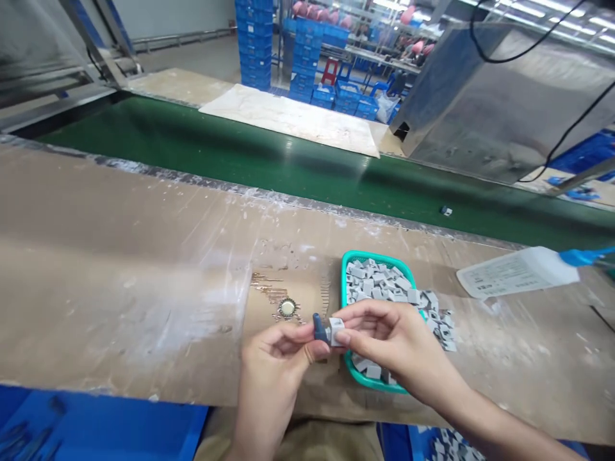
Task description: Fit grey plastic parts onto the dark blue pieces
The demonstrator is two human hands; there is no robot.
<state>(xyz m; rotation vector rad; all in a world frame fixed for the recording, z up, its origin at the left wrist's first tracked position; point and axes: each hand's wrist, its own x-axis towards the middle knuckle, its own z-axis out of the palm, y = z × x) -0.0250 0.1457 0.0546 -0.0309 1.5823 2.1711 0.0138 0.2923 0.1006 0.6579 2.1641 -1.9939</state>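
In the head view, low in the centre of the frame, the left hand (278, 349) pinches a small blue part (319, 327) between thumb and fingertips, closed tight around it. The right hand (389, 336) meets it from the right, its thumb and forefinger closed on a small grey block (336, 331) that touches the blue part. Just behind the right hand sits a teal basket (344, 282) heaped with grey blocks (379, 282), some spilled to its right on the brown worktable (120, 282). A green conveyor belt (240, 153) runs across the upper frame.
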